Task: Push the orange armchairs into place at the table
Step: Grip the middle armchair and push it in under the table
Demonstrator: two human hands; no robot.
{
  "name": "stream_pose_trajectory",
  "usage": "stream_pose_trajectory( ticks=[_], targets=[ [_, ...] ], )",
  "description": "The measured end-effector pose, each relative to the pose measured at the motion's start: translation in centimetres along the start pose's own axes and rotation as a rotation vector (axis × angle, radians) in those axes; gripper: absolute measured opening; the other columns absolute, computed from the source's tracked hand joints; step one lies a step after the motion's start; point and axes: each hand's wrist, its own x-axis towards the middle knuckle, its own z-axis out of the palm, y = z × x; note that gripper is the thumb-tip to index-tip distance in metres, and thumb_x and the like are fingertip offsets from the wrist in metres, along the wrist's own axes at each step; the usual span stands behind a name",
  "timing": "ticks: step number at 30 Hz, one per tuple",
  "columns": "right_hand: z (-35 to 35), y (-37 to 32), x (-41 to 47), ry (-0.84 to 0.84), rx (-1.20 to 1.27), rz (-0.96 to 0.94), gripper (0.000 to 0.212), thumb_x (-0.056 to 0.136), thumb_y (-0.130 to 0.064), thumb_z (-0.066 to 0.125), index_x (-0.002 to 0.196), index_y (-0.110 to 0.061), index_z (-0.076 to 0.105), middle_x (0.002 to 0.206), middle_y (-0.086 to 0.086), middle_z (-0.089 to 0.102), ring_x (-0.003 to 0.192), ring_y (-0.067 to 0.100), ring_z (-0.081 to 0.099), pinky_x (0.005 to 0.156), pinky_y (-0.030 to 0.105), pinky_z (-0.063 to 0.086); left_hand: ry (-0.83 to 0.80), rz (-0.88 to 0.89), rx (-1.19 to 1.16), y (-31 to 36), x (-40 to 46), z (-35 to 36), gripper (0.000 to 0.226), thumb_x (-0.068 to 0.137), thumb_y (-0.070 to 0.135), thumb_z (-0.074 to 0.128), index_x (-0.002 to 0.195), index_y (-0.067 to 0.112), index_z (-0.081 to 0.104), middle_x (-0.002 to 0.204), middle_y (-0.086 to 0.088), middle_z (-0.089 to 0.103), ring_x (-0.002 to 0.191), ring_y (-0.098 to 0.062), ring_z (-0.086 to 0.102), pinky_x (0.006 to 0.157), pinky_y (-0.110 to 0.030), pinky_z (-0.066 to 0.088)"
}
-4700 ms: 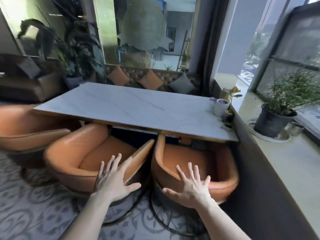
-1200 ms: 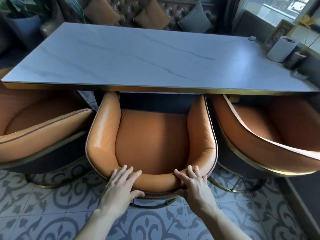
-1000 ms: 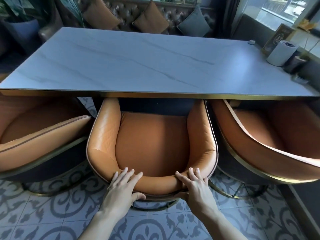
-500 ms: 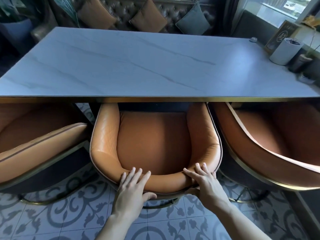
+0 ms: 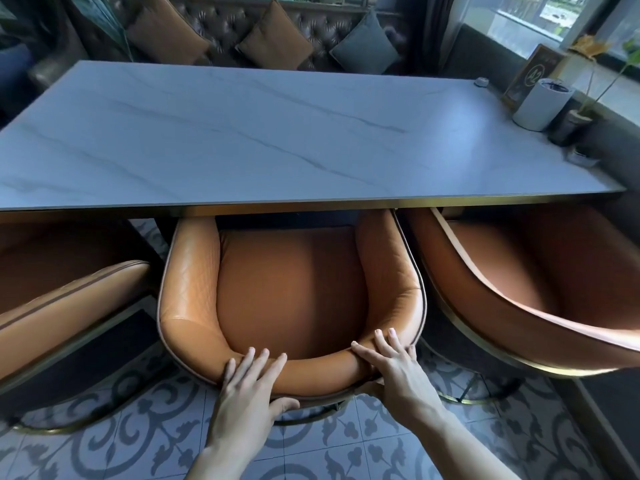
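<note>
Middle armchair [image 5: 291,296]: orange leather, brown piping. Table [image 5: 242,133]: white marble, grey veins, gold edge. Floor [image 5: 138,438]: pale tiles, grey floral scrolls. Cushions [image 5: 273,36] beyond far edge: orange, grey.

Middle armchair [image 5: 291,292] under table's [image 5: 242,140] near edge, left armchair [image 5: 69,292] and right armchair [image 5: 519,271] flanking, sofa [image 5: 225,26] behind table
</note>
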Motion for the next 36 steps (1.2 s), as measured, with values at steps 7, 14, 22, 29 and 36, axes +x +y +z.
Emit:
stream_pose_trajectory(
  ticks=[7,14,22,29,36],
  targets=[
    [0.0,0.2,0.3,-0.021,-0.016,0.01,0.073,0.09,-0.045,0.068,0.151,-0.047,0.029,0.162,0.01,0.025,0.152,0.035,0.007,0.117,0.062,0.017,-0.055,-0.033,0.016,0.7,0.0,-0.8,0.081,0.078,0.073,0.042,0.149,0.039,0.025,0.158,0.005,0.026,0.148,-0.016,0.009,0.117,-0.036,-0.003],
    [-0.3,0.1,0.4,-0.044,-0.061,-0.018,0.071,0.091,-0.043,0.065,0.152,-0.044,0.027,0.158,0.012,0.027,0.148,0.036,0.01,0.113,0.062,0.024,-0.139,-0.113,0.036,1.7,-0.3,-1.6,0.077,0.087,0.066,0.049,0.152,0.037,0.017,0.161,0.005,0.015,0.148,-0.016,0.0,0.118,-0.037,-0.006],
    [-3.7,-2.2,-2.1,-0.188,-0.114,-0.01,0.073,0.086,-0.068,0.055,0.147,-0.037,0.028,0.147,0.012,0.036,0.144,0.035,0.022,0.11,0.06,0.03,-0.257,-0.239,0.074,5.1,-2.6,-6.0,0.068,0.089,0.065,0.047,0.147,0.033,0.033,0.153,0.005,0.034,0.14,-0.019,0.029,0.115,-0.038,0.024],
    [-8.3,-4.9,-5.1,-0.271,-0.083,0.06,0.085,0.081,-0.078,0.053,0.151,-0.038,0.025,0.147,0.007,0.039,0.145,0.031,0.023,0.11,0.061,0.032,-0.292,-0.308,0.1,6.5,-5.2,-13.8,0.075,0.078,0.08,0.043,0.14,0.038,0.04,0.138,0.01,0.049,0.129,-0.02,0.043,0.106,-0.039,0.033],
    [-12.9,-11.4,-5.8,-0.31,-0.129,0.104,0.105,0.065,-0.093,0.046,0.152,-0.044,0.015,0.157,0.001,0.029,0.148,0.027,0.017,0.108,0.063,0.031,-0.22,-0.329,0.052,3.3,-8.8,-21.5,0.096,0.063,0.091,0.042,0.145,0.041,0.032,0.151,0.009,0.036,0.138,-0.019,0.032,0.116,-0.043,0.019]
  ],
)
